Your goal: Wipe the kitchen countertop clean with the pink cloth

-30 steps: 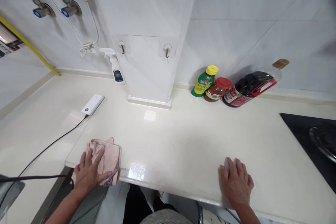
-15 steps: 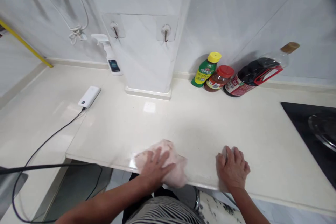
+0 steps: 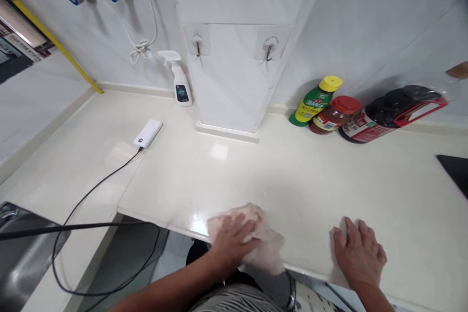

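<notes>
A thin pale pink cloth (image 3: 268,248) lies crumpled at the front edge of the counter, part of it hanging over the edge. On top of it rests my left hand (image 3: 234,241), palm down, its bent fingers pressing and gripping the fabric. To the right, my right hand (image 3: 360,251) leans on the white countertop (image 3: 300,175) near the front edge, holding nothing, its fingers slightly curled and apart. The counter surface around the cloth is glossy.
Along the wall stand a green bottle (image 3: 314,102), a red-lidded jar (image 3: 334,114) and a large dark sauce bottle (image 3: 391,112). A spray bottle (image 3: 180,80) stands left of the pillar. A black cable runs from a white power bank (image 3: 148,133) past the sink (image 3: 29,258). A black hob (image 3: 455,168) is at right.
The view has turned left, so everything sits further right and more of the sink shows. The fingers of my left hand have drawn closer together on the cloth. My right hand stays on the counter.
</notes>
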